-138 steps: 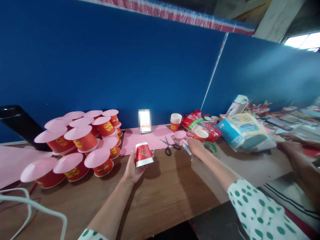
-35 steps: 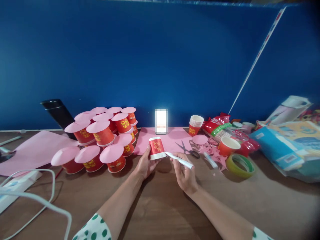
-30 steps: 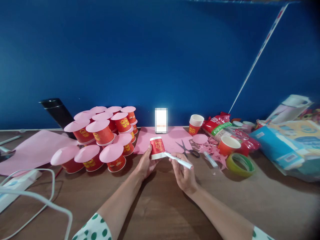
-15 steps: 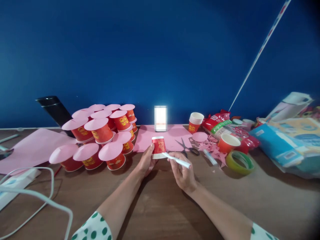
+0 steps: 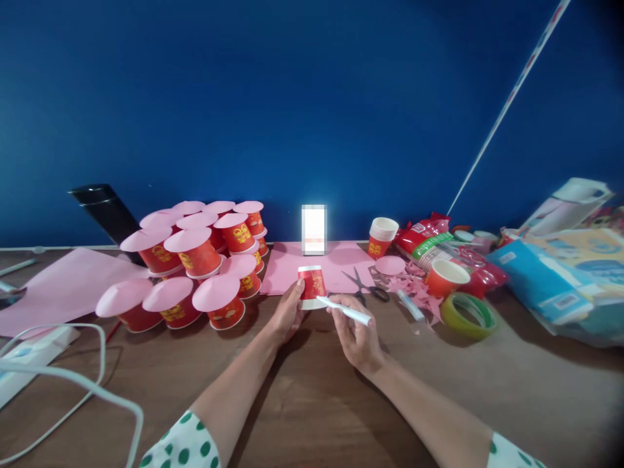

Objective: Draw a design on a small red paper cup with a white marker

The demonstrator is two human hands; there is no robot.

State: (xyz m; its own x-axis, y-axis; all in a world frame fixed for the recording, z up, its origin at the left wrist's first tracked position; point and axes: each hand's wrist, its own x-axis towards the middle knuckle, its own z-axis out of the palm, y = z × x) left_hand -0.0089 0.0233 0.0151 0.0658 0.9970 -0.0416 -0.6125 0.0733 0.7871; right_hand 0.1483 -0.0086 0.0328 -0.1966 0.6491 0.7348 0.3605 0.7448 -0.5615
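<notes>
My left hand (image 5: 287,316) is closed around a red paper cup (image 5: 312,285) held upside down on the wooden table (image 5: 302,403), at the near edge of a pink paper sheet (image 5: 336,263). My right hand (image 5: 355,331) grips a white pen (image 5: 344,311) whose tip touches the cup's lower rim. Left of my hands stands a pile of upturned red cups topped with pink paper discs (image 5: 195,260).
Black scissors (image 5: 364,287), pink paper scraps (image 5: 409,286), a glue stick (image 5: 408,304), an open red cup (image 5: 443,278), a green tape roll (image 5: 468,316) and a cup stack (image 5: 381,236) lie right of the sheet. Bags and packets (image 5: 550,279) crowd the far right. A white cable (image 5: 73,390) and another pink sheet (image 5: 58,296) are at left.
My right hand came back from the scraps at the right holding the pen and has brought its tip to the cup. The cup has tipped a little more upright on the table.
</notes>
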